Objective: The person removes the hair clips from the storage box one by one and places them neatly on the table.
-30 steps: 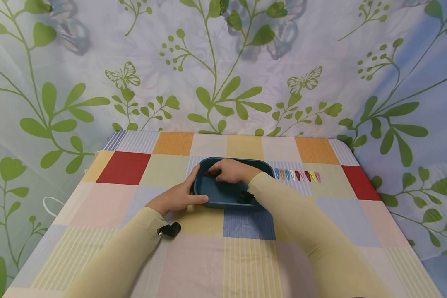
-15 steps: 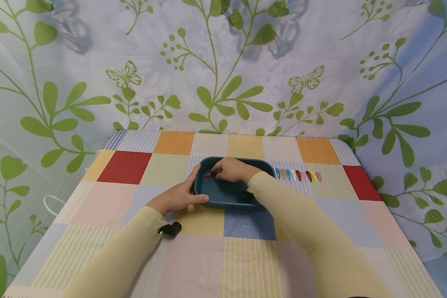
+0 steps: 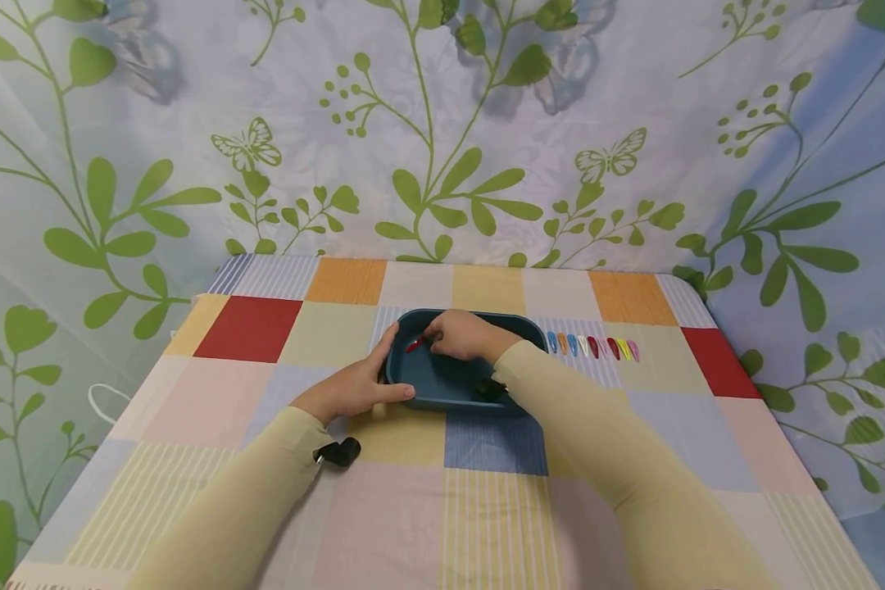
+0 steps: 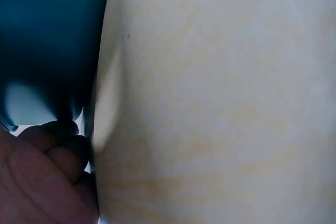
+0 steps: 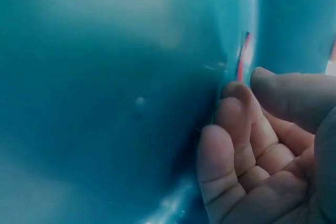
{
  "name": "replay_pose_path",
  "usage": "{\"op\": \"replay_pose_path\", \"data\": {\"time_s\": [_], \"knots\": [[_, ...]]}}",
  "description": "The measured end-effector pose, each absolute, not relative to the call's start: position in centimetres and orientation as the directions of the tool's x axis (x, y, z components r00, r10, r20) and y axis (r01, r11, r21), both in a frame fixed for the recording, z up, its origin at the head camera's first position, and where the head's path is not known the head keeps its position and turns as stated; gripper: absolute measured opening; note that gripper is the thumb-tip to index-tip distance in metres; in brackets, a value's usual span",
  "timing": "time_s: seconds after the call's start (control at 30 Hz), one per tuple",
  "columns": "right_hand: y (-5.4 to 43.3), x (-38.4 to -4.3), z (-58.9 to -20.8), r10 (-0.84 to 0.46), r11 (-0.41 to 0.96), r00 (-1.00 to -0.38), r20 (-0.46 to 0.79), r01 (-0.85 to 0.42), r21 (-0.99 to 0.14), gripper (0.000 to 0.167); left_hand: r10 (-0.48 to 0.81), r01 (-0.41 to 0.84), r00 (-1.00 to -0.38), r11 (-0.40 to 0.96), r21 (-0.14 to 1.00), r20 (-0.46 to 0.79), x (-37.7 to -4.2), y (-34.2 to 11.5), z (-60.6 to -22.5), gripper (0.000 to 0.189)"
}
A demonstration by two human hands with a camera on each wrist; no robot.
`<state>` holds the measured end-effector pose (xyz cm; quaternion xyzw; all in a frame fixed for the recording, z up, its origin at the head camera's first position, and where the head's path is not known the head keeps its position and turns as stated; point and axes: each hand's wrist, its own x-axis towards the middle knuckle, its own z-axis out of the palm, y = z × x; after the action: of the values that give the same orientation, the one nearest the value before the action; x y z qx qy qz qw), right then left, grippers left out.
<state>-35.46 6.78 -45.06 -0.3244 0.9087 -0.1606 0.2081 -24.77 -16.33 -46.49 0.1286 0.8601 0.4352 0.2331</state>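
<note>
A dark blue-green rectangular tray (image 3: 479,403) sits on the table. My left hand (image 3: 350,392) holds its left end, thumb along the front rim and fingers against the left side; in the left wrist view the other fingers (image 4: 68,156) curl beside the tray wall. Inside the tray, my right hand (image 3: 466,336) pinches a red snap hair clip (image 3: 415,344) near the back left corner. The clip's tip (image 5: 244,53) sticks out past the thumb and index finger in the right wrist view. Its other end is hidden by the fingers.
To the right of the tray lies a row of several snap hair clips (image 3: 593,347) in blue, orange, white, red, pink and yellow. A patchwork cloth (image 3: 376,524) covers the table. A leaf-patterned curtain (image 3: 324,164) hangs behind it. A white cable (image 3: 106,403) loops at the left edge.
My right hand has shifted slightly right inside the tray, and the red hair clip has turned so that more of it shows. My left hand stays on the tray's left end.
</note>
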Motion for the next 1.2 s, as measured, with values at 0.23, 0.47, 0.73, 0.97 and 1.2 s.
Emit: {"op": "replay_pose_path", "data": {"time_s": [0.23, 0.47, 0.73, 0.97, 1.2], "knots": [[6.5, -35.5, -45.1, -0.679, 0.724, -0.671, -0.298, -0.543, -0.425, 0.036, 0.424, 0.018, -0.859, 0.584, 0.812, -0.287, -24.8, -16.4, -46.5, 0.114], [6.5, -35.3, -44.8, -0.724, 0.683, -0.613, -0.315, -0.577, -0.447, 0.04, 0.423, 0.024, -0.86, 0.591, 0.806, -0.284, -24.9, -16.3, -46.7, 0.114], [6.3, -35.4, -45.3, -0.68, 0.722, -0.668, -0.304, -0.538, -0.435, 0.039, 0.424, 0.026, -0.86, 0.592, 0.806, -0.284, -24.8, -16.3, -46.6, 0.114], [5.6, -35.2, -44.9, -0.697, 0.709, -0.643, -0.317, -0.554, -0.437, 0.042, 0.43, 0.026, -0.859, 0.58, 0.814, -0.278, -24.9, -16.4, -46.7, 0.115], [5.3, -35.0, -44.8, -0.719, 0.686, -0.624, -0.307, -0.565, -0.459, 0.044, 0.433, 0.026, -0.859, 0.571, 0.821, -0.274, -24.8, -16.3, -46.6, 0.112]]}}
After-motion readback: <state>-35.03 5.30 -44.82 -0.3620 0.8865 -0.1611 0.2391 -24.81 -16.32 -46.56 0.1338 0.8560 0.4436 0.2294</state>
